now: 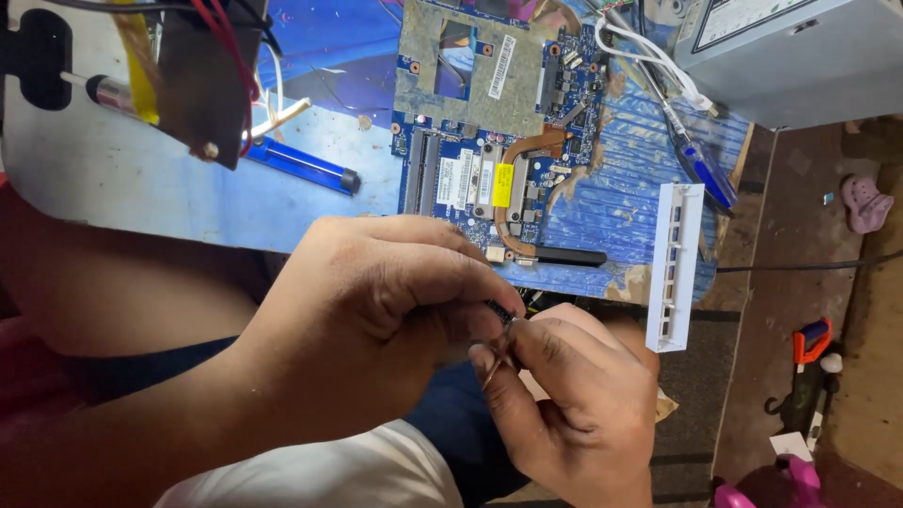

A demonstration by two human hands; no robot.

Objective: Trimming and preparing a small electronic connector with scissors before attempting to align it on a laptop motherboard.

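Both my hands meet over my lap, just in front of the table edge. My left hand [376,310] comes in from the left with its fingers curled, and its fingertips pinch a small dark part [499,311]. From below, my right hand [574,404] has thumb and forefinger closed at the same part. Most of the part is hidden by the fingers, so I cannot tell what it is. Just beyond the hands, a blue laptop circuit board [489,122] with a copper heat pipe [527,160] lies on the table.
The table [113,179] has a worn blue cover. On it lie a blue tube-shaped tool [306,166], a blue pen [701,169], white cables [649,61] and a white slotted plastic strip [675,263]. A grey metal box [800,56] stands at the far right. Small items litter the floor at right.
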